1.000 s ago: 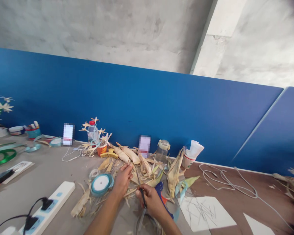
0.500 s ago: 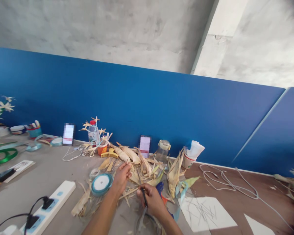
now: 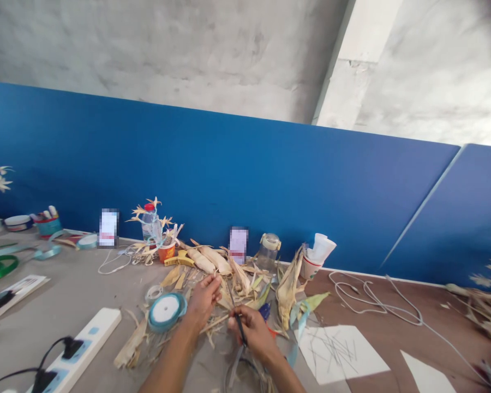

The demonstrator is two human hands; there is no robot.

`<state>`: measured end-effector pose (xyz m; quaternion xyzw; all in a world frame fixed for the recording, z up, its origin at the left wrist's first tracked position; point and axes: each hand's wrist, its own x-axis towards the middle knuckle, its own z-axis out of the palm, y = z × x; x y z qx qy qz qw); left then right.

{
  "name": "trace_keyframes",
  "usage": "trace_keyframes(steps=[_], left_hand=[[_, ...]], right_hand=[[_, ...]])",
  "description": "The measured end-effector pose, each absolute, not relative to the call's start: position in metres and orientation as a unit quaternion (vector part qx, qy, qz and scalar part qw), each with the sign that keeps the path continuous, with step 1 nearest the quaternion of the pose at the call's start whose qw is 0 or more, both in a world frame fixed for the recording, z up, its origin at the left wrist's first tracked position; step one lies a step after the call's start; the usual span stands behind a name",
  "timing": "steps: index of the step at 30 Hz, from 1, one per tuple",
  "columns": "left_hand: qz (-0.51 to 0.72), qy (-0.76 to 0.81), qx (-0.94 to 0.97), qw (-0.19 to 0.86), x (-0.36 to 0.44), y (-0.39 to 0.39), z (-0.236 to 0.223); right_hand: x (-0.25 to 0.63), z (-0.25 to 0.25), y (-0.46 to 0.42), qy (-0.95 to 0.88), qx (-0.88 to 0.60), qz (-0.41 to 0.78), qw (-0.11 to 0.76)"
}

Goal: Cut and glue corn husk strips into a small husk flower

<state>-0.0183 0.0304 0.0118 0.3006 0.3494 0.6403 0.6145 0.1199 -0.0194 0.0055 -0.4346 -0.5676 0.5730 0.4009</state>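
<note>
My left hand (image 3: 204, 300) is closed in a pinch above the dry corn husks (image 3: 215, 257); what its fingertips hold, if anything, is too small to make out. To its right, my right hand (image 3: 253, 330) grips a slim black-handled tool (image 3: 240, 329) with a thin dark tip pointing up and away; its exact kind is unclear. A spool of teal ribbon (image 3: 166, 311) lies just left of my left wrist. Behind my right hand a blue object (image 3: 264, 311) shows only in part. Husk scraps are scattered beneath and around both hands.
A white power strip (image 3: 90, 338) with black plugs lies at the left front. Thin wires rest on a white sheet (image 3: 341, 355) at right. Along the blue partition (image 3: 245, 174) stand two phones, a clear jar (image 3: 269, 254) and paper cups (image 3: 312, 265). White cable (image 3: 372, 305) coils at right.
The view has turned slightly right, so the table things appear shifted left. Both hands keep nearly the same pose, and the right still grips the black-handled tool.
</note>
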Motion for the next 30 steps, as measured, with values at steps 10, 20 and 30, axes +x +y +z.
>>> trace_keyframes(steps=[10, 20, 30], left_hand=[[0.623, 0.374, 0.356, 0.588, -0.0173, 0.0308, 0.0117], [0.621, 0.365, 0.350, 0.598, -0.0189, 0.0318, 0.0110], [0.628, 0.398, 0.380, 0.551, -0.0180, 0.0349, 0.0052]], right_hand=[[0.1227, 0.0055, -0.0209, -0.588, -0.434, 0.558, 0.393], [0.1250, 0.0031, -0.0191, -0.601, -0.442, 0.543, 0.385], [0.1260, 0.0016, -0.0199, -0.628, -0.459, 0.503, 0.377]])
